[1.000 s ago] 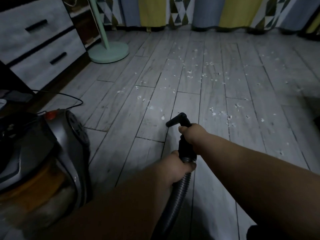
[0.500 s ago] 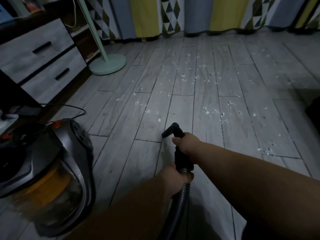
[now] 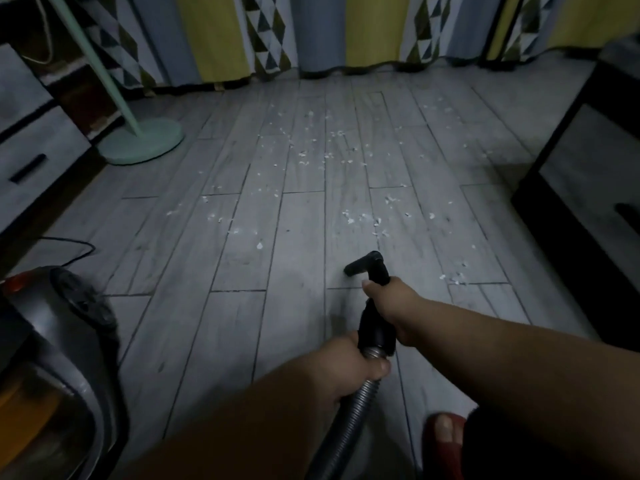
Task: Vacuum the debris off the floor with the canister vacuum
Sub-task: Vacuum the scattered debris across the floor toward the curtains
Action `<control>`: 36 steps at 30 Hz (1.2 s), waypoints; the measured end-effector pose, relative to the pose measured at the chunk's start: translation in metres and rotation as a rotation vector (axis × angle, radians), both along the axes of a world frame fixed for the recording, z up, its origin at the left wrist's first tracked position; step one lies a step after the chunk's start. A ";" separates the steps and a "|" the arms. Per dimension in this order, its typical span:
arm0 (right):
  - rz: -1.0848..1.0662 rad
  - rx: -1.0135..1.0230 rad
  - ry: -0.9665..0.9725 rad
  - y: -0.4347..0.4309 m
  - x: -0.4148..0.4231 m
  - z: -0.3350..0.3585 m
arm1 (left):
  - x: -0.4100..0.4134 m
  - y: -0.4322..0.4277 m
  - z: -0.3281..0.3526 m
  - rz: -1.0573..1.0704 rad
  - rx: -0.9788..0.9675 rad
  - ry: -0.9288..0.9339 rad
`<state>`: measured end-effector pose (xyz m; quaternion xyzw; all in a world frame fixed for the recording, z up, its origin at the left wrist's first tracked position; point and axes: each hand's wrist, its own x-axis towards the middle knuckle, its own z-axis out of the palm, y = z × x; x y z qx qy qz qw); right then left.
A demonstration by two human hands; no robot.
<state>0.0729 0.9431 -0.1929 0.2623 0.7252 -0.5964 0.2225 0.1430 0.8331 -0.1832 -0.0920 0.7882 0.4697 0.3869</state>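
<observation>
- Both hands gripped the vacuum: left hand [image 3: 349, 367] fingers wrapped round the hose [image 3: 349, 414], right hand [image 3: 391, 303] clenched on the black nozzle [image 3: 367, 266].
- Canister vacuum [image 3: 59, 358] sat at the floor's near-left edge.
- Debris [image 3: 322, 157] lay scattered mid-floor toward the curtains [image 3: 311, 32]; most seemingly remained unvacuumed.

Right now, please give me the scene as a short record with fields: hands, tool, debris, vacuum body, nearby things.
left hand: gripping the ribbed hose just below the handle
right hand: gripping the black handle, higher up
nozzle: short, black, aimed left
debris: white scraps scattered over the grey plank floor, mostly beyond the nozzle
canister vacuum: at the person's left
nearby: mint stand base, curtains
</observation>
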 end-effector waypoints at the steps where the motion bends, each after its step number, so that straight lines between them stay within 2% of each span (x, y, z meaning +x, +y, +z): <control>1: -0.033 -0.028 0.000 0.010 0.001 0.000 | -0.003 0.007 0.001 -0.031 0.002 0.007; 4: -0.110 -0.103 0.007 0.036 0.002 0.006 | -0.010 0.028 0.005 -0.084 0.013 0.013; 9: -0.103 -0.160 0.013 0.064 0.023 0.007 | -0.002 0.039 0.010 -0.121 0.089 -0.055; 16: -0.269 -0.385 0.082 0.066 0.061 -0.015 | 0.022 0.041 0.011 -0.231 0.045 -0.029; 20: -0.276 -0.296 0.129 0.055 0.049 -0.017 | 0.018 0.041 0.011 -0.173 0.042 -0.019; 24: -0.303 -0.267 0.120 0.054 0.040 -0.017 | 0.012 0.048 0.011 -0.199 -0.082 0.134; 26: -0.306 -0.278 0.124 0.053 0.042 -0.017 | 0.013 0.053 0.010 -0.177 -0.067 0.182; 30: -0.243 -0.211 0.133 0.052 0.064 -0.030 | 0.029 0.057 -0.001 -0.166 -0.027 0.144; 36: -0.257 -0.416 0.148 0.069 0.058 -0.029 | 0.025 0.055 -0.012 -0.168 0.059 0.106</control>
